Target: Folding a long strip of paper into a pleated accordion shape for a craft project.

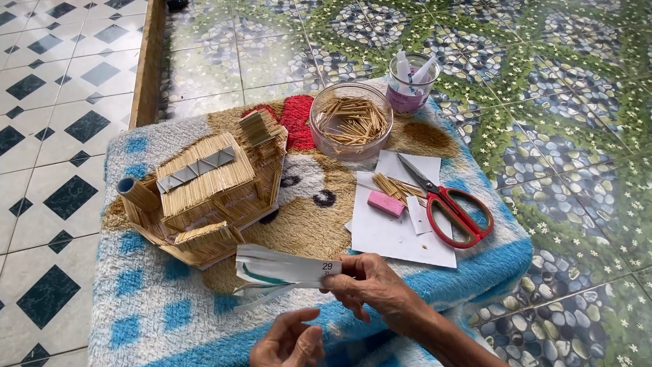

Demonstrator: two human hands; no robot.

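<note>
From the head view, the right hand (370, 282) pinches a folded strip of white paper (282, 270) between thumb and fingers. The paper sticks out from that grip toward 9 o'clock. The left hand (288, 343) sits below at 6 o'clock, fingers loosely spread, holding nothing. The little stick house (207, 187) stands just past the paper at 11 o'clock. Red scissors (448, 204) lie at 2 o'clock.

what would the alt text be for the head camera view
A person's right hand pinches folded white paper strips beside a model house of toothpicks on a patterned blanket; the left hand waits open below. Behind: a bowl of toothpicks, red scissors, pink eraser.
</note>
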